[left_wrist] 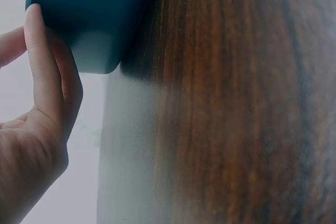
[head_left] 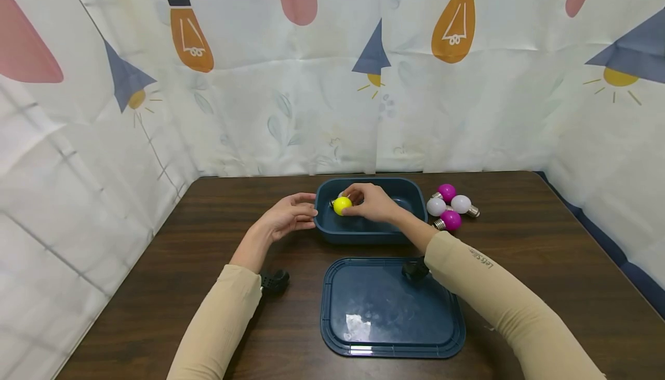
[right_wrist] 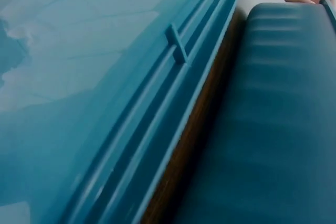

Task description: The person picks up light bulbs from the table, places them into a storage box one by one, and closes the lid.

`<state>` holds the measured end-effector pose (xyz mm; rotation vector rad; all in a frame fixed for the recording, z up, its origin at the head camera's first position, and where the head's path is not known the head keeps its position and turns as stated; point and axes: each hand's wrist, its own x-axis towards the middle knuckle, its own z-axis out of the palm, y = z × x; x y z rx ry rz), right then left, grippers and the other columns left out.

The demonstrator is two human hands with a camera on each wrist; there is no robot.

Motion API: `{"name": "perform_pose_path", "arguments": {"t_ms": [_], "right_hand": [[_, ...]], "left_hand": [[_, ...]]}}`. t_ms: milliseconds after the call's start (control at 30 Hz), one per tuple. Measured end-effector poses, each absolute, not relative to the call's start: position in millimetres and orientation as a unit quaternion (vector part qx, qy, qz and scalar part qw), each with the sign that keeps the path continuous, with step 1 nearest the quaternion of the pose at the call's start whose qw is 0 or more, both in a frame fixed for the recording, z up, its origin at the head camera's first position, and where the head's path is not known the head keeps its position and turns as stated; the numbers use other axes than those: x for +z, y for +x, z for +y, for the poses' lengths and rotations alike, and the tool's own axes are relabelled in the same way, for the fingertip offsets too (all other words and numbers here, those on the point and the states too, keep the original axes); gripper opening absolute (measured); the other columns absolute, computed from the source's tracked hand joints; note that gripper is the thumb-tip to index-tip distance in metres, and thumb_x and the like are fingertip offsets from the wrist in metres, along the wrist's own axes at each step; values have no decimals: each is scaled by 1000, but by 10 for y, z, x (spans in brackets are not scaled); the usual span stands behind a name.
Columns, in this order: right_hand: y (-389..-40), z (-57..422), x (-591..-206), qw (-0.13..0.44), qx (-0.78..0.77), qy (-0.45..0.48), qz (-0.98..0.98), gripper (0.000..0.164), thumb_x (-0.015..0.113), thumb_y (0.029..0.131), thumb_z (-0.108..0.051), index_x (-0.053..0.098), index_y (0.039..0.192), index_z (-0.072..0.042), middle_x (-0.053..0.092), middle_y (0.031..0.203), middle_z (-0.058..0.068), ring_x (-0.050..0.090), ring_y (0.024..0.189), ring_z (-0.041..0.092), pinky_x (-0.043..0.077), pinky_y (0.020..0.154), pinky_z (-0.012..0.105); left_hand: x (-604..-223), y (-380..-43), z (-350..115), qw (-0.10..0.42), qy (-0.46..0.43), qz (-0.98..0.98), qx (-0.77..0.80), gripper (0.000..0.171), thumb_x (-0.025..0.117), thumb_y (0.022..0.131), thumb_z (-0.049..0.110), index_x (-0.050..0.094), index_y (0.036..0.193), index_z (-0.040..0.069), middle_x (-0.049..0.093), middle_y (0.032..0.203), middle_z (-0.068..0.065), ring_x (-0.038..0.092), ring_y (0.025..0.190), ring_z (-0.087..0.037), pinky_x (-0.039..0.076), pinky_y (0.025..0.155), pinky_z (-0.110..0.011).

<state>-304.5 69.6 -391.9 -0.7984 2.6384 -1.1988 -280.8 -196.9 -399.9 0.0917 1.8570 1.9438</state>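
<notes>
Over the left part of a dark blue plastic box [head_left: 371,238], my right hand [head_left: 371,202] pinches a yellow light bulb [head_left: 342,205] between thumb and fingers. The bulb's metal base points left. A small pale bit of something shows behind it, too hidden to name. My left hand [head_left: 291,215] touches the box's left end with its fingers extended; in the left wrist view a fingertip [left_wrist: 34,11] rests against the box wall [left_wrist: 94,24]. The right hand itself is out of the right wrist view, which shows the box's ribbed side [right_wrist: 278,103].
Right of the box lie several loose bulbs, among them a magenta bulb [head_left: 451,220] and a white bulb [head_left: 460,204]. A dark blue lid [head_left: 392,310] lies flat on the wooden table [head_left: 171,287] in front of the box. Behind hangs a printed curtain [head_left: 322,108].
</notes>
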Motion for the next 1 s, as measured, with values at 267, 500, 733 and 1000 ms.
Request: {"name": "perform_pose_path", "arguments": {"t_ms": [267,500,733,1000], "right_hand": [[-3027,646,-3943,65,-397,-263,877,37,80,91,-22,68,123,-6,67,109,8,62,96,22,55,88,35],[-3011,603,-3948,62,-388,-263,881,37,80,91,-23,69,123,-6,69,108,8,64,96,22,56,88,36],[-3028,586,-3992,60,-377,-269,885,37,81,91,-24,68,121,-7,69,102,8,63,90,23,56,84,35],[-3018,578,-3989,49,-366,-295,882,35,83,89,-17,69,119,-4,71,101,12,66,91,23,58,86,35]], "left_hand": [[-3991,-2809,-1962,223,29,671,707,56,58,103,0,34,154,-1,56,122,-21,69,90,-19,61,84,-32],[-3995,-2810,-1958,222,26,669,709,56,58,103,-1,35,154,-1,56,121,-22,69,88,-18,61,83,-32],[-3990,-2805,-1957,224,23,667,710,57,59,102,-1,34,154,-1,55,125,-22,69,88,-19,61,83,-32],[-3981,-2811,-1953,223,22,667,710,57,58,102,-2,34,154,-1,53,128,-23,68,87,-17,61,83,-32]]}}
